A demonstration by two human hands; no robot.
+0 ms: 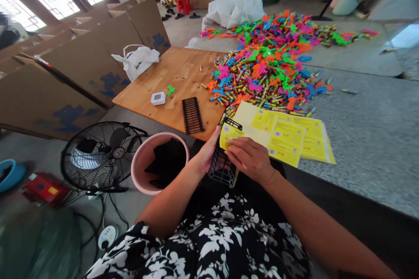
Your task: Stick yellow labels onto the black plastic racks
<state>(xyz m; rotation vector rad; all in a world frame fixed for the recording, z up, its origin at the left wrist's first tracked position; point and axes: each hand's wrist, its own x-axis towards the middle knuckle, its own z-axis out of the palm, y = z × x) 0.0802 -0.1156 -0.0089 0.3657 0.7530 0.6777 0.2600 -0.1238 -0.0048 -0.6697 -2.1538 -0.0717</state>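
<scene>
My left hand (209, 152) is wrapped round a black plastic rack (222, 170) with an open lattice, held over my lap at the table's edge. Pinched in my right hand (247, 157) is a yellow printed sticker (228, 134), which lies partly over the rack's upper part. Just right of my hands are sheets of yellow stickers (288, 139) on pale backing, overlapping on the grey surface. Another black plastic rack (192, 115) lies flat on the wooden board. Part of the held rack is hidden behind my fingers and the sticker.
A large heap of colourful toy guns and small tubes (262, 69) covers the surface ahead. On the wooden board (176, 74) are a white digital device (158, 98), a green toy gun (170, 90) and a white bag (139, 59). A pink bucket (137, 170) and black fan (101, 157) stand left.
</scene>
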